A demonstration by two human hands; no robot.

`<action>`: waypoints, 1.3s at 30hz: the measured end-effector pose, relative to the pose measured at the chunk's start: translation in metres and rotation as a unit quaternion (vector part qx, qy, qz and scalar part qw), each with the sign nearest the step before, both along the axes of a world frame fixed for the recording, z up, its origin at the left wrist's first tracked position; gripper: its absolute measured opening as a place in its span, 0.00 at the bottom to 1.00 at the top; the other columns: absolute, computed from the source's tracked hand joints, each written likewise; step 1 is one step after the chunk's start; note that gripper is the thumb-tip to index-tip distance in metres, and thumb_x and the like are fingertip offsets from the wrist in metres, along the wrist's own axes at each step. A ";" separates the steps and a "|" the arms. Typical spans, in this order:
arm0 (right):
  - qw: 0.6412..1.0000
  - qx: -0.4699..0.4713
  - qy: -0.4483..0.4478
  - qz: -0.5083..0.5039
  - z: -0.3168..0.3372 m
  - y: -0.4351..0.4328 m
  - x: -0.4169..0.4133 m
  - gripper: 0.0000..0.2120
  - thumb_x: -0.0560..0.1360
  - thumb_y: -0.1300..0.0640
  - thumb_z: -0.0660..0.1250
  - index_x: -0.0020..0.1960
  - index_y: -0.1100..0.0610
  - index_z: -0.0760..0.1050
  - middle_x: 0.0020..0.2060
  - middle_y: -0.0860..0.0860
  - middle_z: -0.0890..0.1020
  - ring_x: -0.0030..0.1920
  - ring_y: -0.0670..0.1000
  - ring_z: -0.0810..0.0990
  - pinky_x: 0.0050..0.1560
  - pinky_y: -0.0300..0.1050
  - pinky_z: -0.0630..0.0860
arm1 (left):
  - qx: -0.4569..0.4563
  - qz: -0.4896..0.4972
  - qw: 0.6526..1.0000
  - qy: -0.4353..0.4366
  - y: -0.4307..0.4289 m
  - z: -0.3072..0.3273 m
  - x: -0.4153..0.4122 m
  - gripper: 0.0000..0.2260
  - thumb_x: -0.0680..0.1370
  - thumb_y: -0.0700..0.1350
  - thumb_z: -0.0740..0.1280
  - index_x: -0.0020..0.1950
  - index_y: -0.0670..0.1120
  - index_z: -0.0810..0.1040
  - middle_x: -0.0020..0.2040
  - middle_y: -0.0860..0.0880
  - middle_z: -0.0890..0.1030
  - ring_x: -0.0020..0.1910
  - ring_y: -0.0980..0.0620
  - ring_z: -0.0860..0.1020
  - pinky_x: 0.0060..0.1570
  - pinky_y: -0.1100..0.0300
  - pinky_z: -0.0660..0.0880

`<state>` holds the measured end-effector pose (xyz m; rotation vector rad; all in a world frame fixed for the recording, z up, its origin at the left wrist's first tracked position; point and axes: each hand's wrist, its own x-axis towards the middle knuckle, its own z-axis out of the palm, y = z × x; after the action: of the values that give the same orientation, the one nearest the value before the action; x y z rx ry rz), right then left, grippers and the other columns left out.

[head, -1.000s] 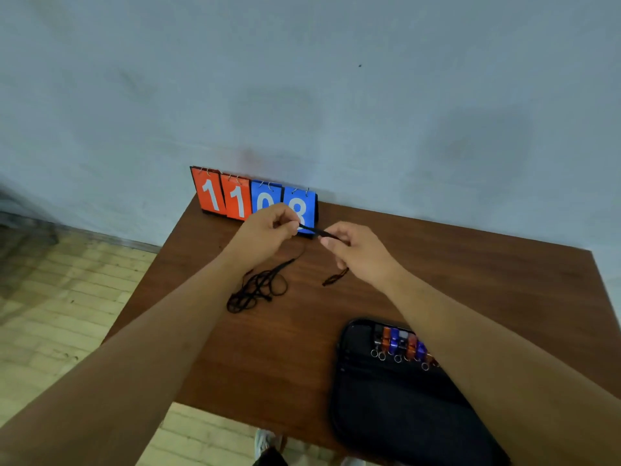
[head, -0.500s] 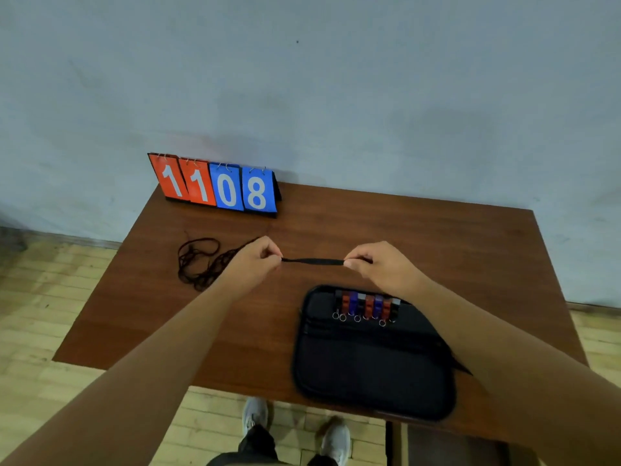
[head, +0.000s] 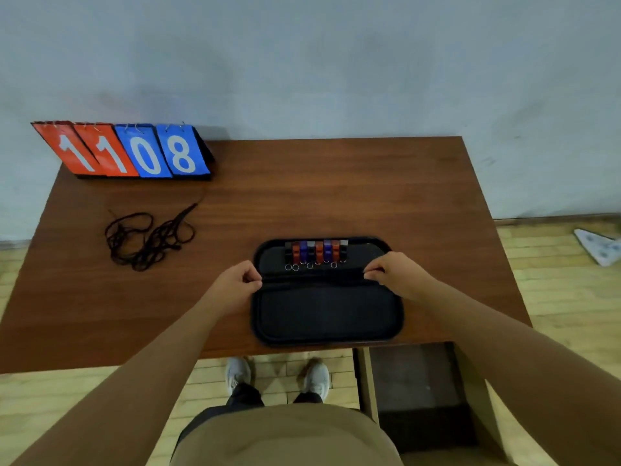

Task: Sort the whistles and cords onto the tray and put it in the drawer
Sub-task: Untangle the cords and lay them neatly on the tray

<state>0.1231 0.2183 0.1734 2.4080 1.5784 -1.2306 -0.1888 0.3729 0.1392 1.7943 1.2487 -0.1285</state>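
Now both hands, left hand [head: 237, 284] and right hand [head: 395, 274], have carried a cord [head: 312, 276] over from the pile [head: 148, 237], fingers pinching its ends, stretching it across the tray [head: 326, 317] below the whistles [head: 316, 252].

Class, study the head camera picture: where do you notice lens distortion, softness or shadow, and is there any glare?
Head view: wide-angle bending bows the table edges and stretches the forearms; soft overall, so the whistles and the cord held between the hands (left, right) lack fine detail; lighting is dim and even, with a faint shadow behind the scoreboard; no glare.
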 end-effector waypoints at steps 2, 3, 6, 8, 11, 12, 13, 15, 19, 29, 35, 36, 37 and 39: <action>1.000 -0.012 -0.004 -0.015 -0.013 -0.018 0.004 0.14 0.83 0.54 0.63 0.65 0.54 0.80 0.60 0.49 0.84 0.57 0.48 0.81 0.56 0.40 0.75 | 0.004 0.011 1.000 0.013 -0.009 -0.009 -0.002 0.05 0.78 0.42 0.69 0.43 0.47 0.76 0.44 0.48 0.81 0.45 0.50 0.78 0.41 0.59 0.71; 1.000 -0.013 -0.005 -0.021 -0.018 -0.026 0.005 0.14 0.83 0.54 0.62 0.66 0.54 0.80 0.62 0.49 0.83 0.59 0.49 0.81 0.58 0.42 0.75 | 0.006 0.017 1.000 0.019 -0.013 -0.013 -0.002 0.05 0.78 0.41 0.69 0.42 0.47 0.76 0.45 0.49 0.81 0.45 0.51 0.78 0.41 0.59 0.72; 0.999 -0.014 -0.013 -0.032 -0.034 -0.047 0.009 0.15 0.84 0.56 0.61 0.67 0.55 0.80 0.63 0.50 0.82 0.62 0.51 0.79 0.60 0.44 0.74 | 0.013 0.026 0.999 0.023 -0.024 -0.023 -0.005 0.06 0.78 0.39 0.69 0.42 0.46 0.76 0.44 0.49 0.81 0.45 0.51 0.78 0.41 0.60 0.72; 0.999 -0.013 -0.021 -0.038 -0.043 -0.058 0.012 0.14 0.84 0.57 0.61 0.66 0.56 0.80 0.62 0.52 0.82 0.62 0.53 0.80 0.59 0.44 0.74 | 0.018 0.025 0.999 0.022 -0.029 -0.028 -0.005 0.05 0.77 0.39 0.69 0.42 0.46 0.77 0.44 0.50 0.81 0.46 0.52 0.78 0.40 0.62 0.72; 0.998 -0.004 -0.043 -0.048 -0.056 -0.068 0.017 0.14 0.84 0.59 0.61 0.65 0.57 0.81 0.60 0.54 0.81 0.60 0.56 0.80 0.58 0.45 0.75 | 0.035 0.021 0.999 0.020 -0.033 -0.035 -0.004 0.05 0.78 0.38 0.70 0.44 0.47 0.78 0.45 0.51 0.81 0.46 0.53 0.78 0.40 0.62 0.72; 0.997 -0.001 -0.053 -0.052 -0.060 -0.071 0.019 0.14 0.83 0.59 0.61 0.65 0.57 0.81 0.59 0.55 0.81 0.59 0.56 0.80 0.57 0.46 0.75 | 0.042 0.019 0.999 0.020 -0.034 -0.038 -0.003 0.05 0.78 0.38 0.70 0.46 0.47 0.78 0.45 0.52 0.81 0.46 0.54 0.78 0.41 0.63 0.71; 0.997 0.005 -0.063 -0.054 -0.063 -0.073 0.020 0.14 0.83 0.59 0.61 0.65 0.57 0.81 0.59 0.55 0.81 0.58 0.56 0.80 0.57 0.47 0.76 | 0.049 0.017 0.998 0.020 -0.034 -0.040 -0.002 0.05 0.78 0.38 0.70 0.47 0.48 0.78 0.45 0.52 0.80 0.46 0.55 0.77 0.41 0.63 0.70; 0.995 0.019 -0.079 -0.063 -0.068 -0.075 0.021 0.14 0.83 0.60 0.62 0.65 0.58 0.80 0.58 0.55 0.82 0.57 0.57 0.81 0.55 0.50 0.78 | 0.064 0.016 0.998 0.020 -0.034 -0.045 0.000 0.07 0.78 0.38 0.70 0.49 0.51 0.78 0.46 0.53 0.80 0.46 0.55 0.77 0.42 0.64 0.69; 0.989 0.042 -0.114 -0.080 -0.080 -0.079 0.023 0.07 0.82 0.60 0.63 0.58 0.59 0.76 0.47 0.56 0.84 0.46 0.59 0.81 0.41 0.51 0.77 | 0.084 0.009 0.996 0.037 -0.032 -0.057 0.003 0.03 0.78 0.41 0.70 0.50 0.48 0.81 0.49 0.52 0.81 0.50 0.54 0.77 0.49 0.61 0.71; 0.978 0.084 -0.191 -0.025 -0.106 -0.075 0.019 0.06 0.80 0.59 0.65 0.54 0.55 0.79 0.49 0.52 0.82 0.54 0.57 0.77 0.56 0.54 0.70 | 0.191 -0.051 0.977 0.080 -0.027 -0.084 0.003 0.05 0.77 0.42 0.71 0.51 0.49 0.85 0.49 0.49 0.79 0.53 0.44 0.76 0.60 0.50 0.72; 0.966 0.115 -0.233 -0.020 -0.117 -0.074 0.016 0.06 0.79 0.58 0.66 0.54 0.55 0.80 0.49 0.53 0.78 0.53 0.59 0.74 0.56 0.56 0.71 | 0.196 -0.025 0.977 0.078 -0.027 -0.089 0.001 0.05 0.76 0.42 0.73 0.50 0.50 0.81 0.44 0.52 0.77 0.51 0.45 0.75 0.52 0.54 0.70; 0.964 0.115 -0.240 -0.022 -0.119 -0.074 0.015 0.06 0.78 0.58 0.67 0.53 0.55 0.80 0.48 0.53 0.77 0.52 0.59 0.74 0.55 0.56 0.72 | 0.198 -0.022 0.977 0.075 -0.027 -0.090 0.001 0.05 0.76 0.42 0.73 0.48 0.50 0.80 0.43 0.52 0.76 0.50 0.45 0.74 0.50 0.54 0.70; 0.963 0.113 -0.244 -0.023 -0.120 -0.073 0.015 0.06 0.78 0.58 0.67 0.53 0.55 0.80 0.48 0.54 0.77 0.52 0.59 0.73 0.55 0.56 0.72 | 0.203 -0.022 0.976 0.073 -0.027 -0.092 0.001 0.05 0.76 0.42 0.74 0.47 0.51 0.80 0.43 0.53 0.76 0.49 0.46 0.73 0.50 0.54 0.70; 0.963 0.107 -0.244 -0.025 -0.122 -0.073 0.013 0.06 0.79 0.58 0.66 0.54 0.55 0.80 0.48 0.54 0.77 0.52 0.59 0.73 0.56 0.56 0.72 | 0.213 -0.024 0.974 0.068 -0.028 -0.094 0.001 0.04 0.76 0.42 0.73 0.47 0.48 0.80 0.44 0.52 0.74 0.48 0.49 0.69 0.54 0.52 0.70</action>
<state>0.1364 0.1456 0.0510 2.6113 1.5568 -0.4206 -0.1875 0.3454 0.0454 2.2145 1.4096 -0.0092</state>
